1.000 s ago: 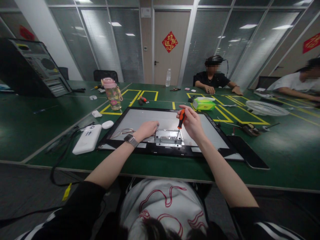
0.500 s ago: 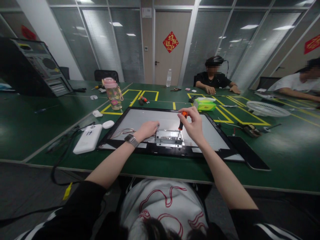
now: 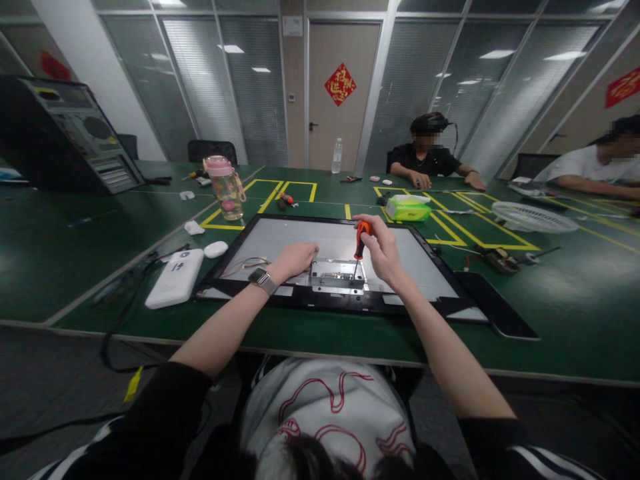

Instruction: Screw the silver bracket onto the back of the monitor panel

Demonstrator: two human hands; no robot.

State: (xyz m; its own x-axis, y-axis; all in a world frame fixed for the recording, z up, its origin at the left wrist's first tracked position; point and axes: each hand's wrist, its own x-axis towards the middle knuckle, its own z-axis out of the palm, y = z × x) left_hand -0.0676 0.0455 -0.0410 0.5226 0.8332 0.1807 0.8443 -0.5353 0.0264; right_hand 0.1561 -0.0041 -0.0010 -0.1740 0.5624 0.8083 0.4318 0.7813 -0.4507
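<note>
My right hand (image 3: 384,252) is closed around the orange-and-black handle of a screwdriver (image 3: 362,239). The screwdriver stands nearly upright, its shaft reaching down to the right part of a metal bracket (image 3: 337,283). That bracket sits near the front edge of a large flat display panel (image 3: 430,263), grey-white with a black frame, lying on the table. My left hand (image 3: 294,259), with a watch (image 3: 261,279) on the wrist, rests on the panel at the bracket's upper left corner. Its fingers are bent and pressed together; whatever lies under their tips is hidden.
Left of the panel lie a white power bank (image 3: 175,279) and a white oval case (image 3: 216,249); a pink-lidded bottle (image 3: 225,190) stands behind. A green tissue pack (image 3: 409,208), a dark flat slab (image 3: 495,303) and a white fan grille (image 3: 534,217) lie rightward. Two people sit across.
My right hand has shifted slightly left on the screwdriver, and its fingers have changed position around the handle. My left hand stays at the bracket's corner.
</note>
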